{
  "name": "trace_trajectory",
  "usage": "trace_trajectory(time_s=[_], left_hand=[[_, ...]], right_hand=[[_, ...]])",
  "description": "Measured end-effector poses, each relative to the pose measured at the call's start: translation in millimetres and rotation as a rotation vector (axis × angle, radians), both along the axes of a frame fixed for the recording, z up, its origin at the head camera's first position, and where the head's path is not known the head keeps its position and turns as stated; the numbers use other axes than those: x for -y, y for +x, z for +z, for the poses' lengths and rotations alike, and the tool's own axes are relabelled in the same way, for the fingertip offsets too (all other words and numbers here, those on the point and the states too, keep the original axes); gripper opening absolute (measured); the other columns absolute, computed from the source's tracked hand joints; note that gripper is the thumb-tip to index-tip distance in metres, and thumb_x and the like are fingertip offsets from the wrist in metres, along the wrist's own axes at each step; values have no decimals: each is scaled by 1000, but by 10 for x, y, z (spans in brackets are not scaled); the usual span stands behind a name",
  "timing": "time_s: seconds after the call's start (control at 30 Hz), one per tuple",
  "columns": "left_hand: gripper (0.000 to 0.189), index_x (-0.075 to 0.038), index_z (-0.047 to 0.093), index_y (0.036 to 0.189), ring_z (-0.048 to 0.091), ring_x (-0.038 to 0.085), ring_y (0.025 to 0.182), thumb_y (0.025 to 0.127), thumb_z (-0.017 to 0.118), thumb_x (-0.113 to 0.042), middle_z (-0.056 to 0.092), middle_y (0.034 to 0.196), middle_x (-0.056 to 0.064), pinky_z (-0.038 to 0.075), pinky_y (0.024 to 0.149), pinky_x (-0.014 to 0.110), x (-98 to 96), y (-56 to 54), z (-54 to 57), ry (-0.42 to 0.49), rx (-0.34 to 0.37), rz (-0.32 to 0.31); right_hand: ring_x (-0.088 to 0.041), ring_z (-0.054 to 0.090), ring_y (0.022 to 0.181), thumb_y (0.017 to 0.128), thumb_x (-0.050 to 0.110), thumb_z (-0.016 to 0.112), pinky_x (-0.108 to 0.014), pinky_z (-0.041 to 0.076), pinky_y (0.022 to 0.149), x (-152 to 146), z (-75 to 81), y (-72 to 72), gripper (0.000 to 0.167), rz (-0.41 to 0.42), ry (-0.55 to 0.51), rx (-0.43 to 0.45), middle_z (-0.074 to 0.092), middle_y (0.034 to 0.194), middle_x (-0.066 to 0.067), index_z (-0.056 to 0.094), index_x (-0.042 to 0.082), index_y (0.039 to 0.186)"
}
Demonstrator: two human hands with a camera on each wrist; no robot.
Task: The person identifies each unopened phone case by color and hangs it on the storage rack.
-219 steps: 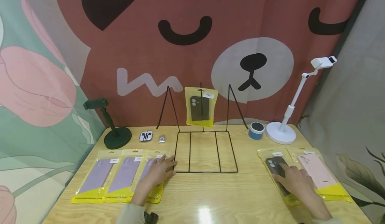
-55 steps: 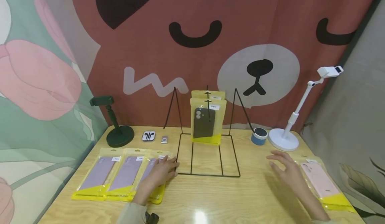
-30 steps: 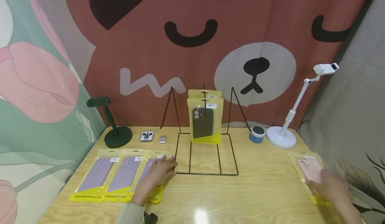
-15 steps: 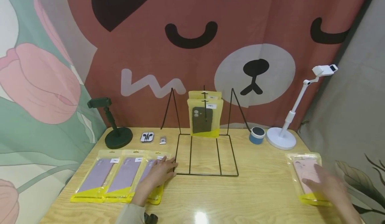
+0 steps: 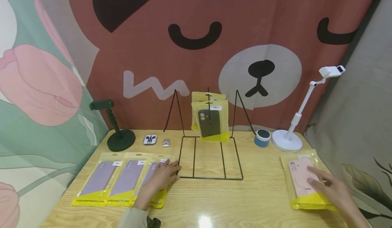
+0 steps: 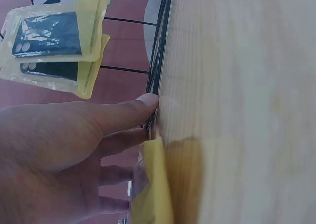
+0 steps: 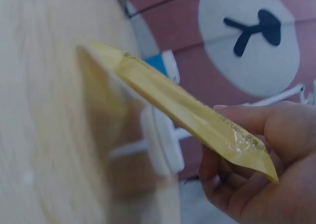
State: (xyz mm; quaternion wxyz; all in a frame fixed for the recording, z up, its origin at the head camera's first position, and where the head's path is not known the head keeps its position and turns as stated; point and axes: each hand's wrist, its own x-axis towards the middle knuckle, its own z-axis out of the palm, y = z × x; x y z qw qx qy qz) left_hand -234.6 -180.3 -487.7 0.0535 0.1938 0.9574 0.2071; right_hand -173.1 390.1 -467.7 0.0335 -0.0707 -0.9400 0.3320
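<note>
My right hand (image 5: 332, 187) pinches a yellow-edged clear pouch with a pink phone case (image 5: 301, 178), at the right of the table. The right wrist view shows the pouch's yellow bottom edge (image 7: 182, 108), tilted and raised off the wood, thumb on one side and fingers behind. My left hand (image 5: 164, 175) rests with extended fingers at the left side of a black wire display rack (image 5: 211, 178), over the nearest of three pouched purple phone cases (image 5: 127, 177). Its thumb touches the wire (image 6: 153, 93). Two pouches with black phone cases (image 5: 209, 123) hang on the rack's middle hook.
Behind the rack's left are an earphone case (image 5: 150, 139) and a small silver clip device (image 5: 166, 143). A dark green stand (image 5: 120, 139) is at back left. A blue and white round jar (image 5: 262, 138) and a white stand (image 5: 287, 140) are at back right.
A second black phone case pouch now hangs on the hook, swinging slightly. My right hand has taken hold of the pink case's pouch, raised it and shifted it left. The left hand stays put.
</note>
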Motion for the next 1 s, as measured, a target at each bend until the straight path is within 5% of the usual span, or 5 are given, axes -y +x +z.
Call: trace_trajectory(time_s=[0.1,0.33,0.57,0.73,1.0], left_hand=[[41,-10,61,131,28,46,138,93,64,-24,43,148,13,16,107,68,3,-4,9,4,-2,2],[41,-9,61,130,29,46,137,92,65,-24,43,147,13,17,106,69,3,-2,11,5,-10,-4],[41,-9,61,130,28,46,138,92,65,-24,43,147,14,17,106,69,-2,3,9,2,-4,-2],[41,-9,61,131,28,46,138,93,64,-24,43,147,13,17,106,69,-5,5,13,4,-8,-2],[41,-9,61,130,29,46,137,92,65,-23,43,147,14,18,106,69,-9,14,24,-1,-4,2]], right_hand=[[-38,51,109,93,47,59,-36,42,78,116,122,59,63,-1,-38,-21,37,143,-33,44,14,145],[21,39,103,92,32,66,0,32,76,437,416,224,54,48,-151,-210,42,137,20,49,24,143],[1,57,82,92,24,67,-16,49,64,761,739,445,55,-3,-289,-229,55,110,30,48,25,143],[-10,60,64,90,12,69,-24,50,53,951,876,607,55,-30,-320,-305,67,80,13,51,21,142],[-6,60,79,83,-14,65,-18,53,62,1197,907,689,55,177,-482,-456,61,119,10,53,0,135]])
